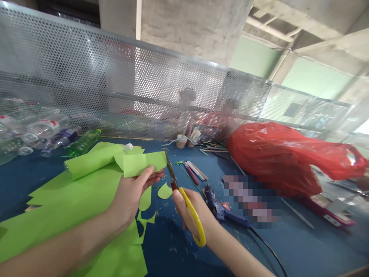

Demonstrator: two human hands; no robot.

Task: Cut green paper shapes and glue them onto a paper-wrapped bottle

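Observation:
My left hand pinches a strip of light green paper between thumb and fingers, above the table. In my right hand is a pair of scissors with yellow handles, the blades pointing up and away at the strip's right end. Whether the blades are cutting into the paper I cannot tell. Below the hands lie a leaf-shaped green cutout and curved paper scraps. Large green paper sheets spread under my left forearm. A bottle wrapped in green paper rests on them.
Clear plastic bottles and a green bottle lie at the left. A blue glue gun with a cord, marker pens and a red plastic bag are at the right. Cups of pens stand before a perforated metal screen.

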